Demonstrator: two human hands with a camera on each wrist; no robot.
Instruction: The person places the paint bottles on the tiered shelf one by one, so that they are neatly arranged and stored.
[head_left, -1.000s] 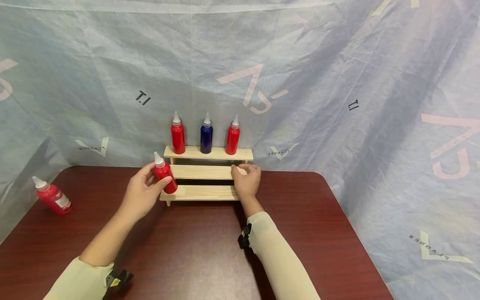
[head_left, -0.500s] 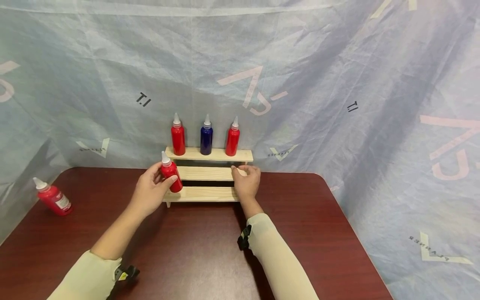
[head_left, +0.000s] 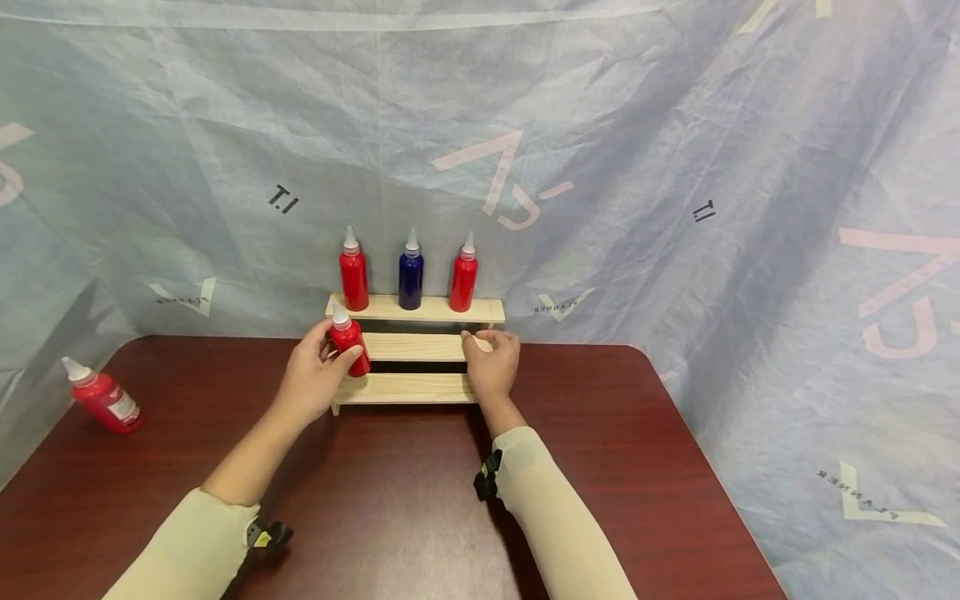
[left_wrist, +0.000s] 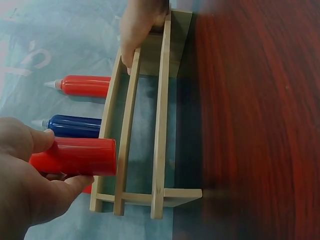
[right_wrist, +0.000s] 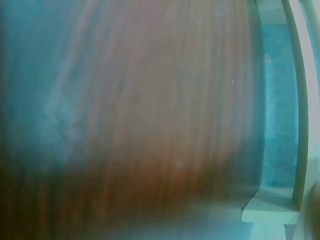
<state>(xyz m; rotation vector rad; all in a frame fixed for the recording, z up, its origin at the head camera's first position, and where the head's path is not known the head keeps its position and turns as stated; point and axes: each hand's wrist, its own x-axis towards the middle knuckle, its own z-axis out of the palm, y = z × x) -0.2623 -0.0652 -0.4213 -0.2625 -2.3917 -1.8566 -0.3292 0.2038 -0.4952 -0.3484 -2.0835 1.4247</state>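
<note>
— Red bottle (head_left: 351, 348): where is it?
— Your left hand (head_left: 315, 385) grips it at the left end of the rack's (head_left: 408, 388) middle step.
— Right hand (head_left: 491, 363)?
— Fingers curled over the rack's right end (holding the middle step). Three bottles (head_left: 409, 271) stand above; a spare bottle (head_left: 103, 398) lies far left on the table (head_left: 390, 500).

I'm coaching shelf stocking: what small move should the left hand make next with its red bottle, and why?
Probably lower the red bottle upright onto the middle step: the left hand holds it at that step's left end, and the right hand steadies the rack.
</note>
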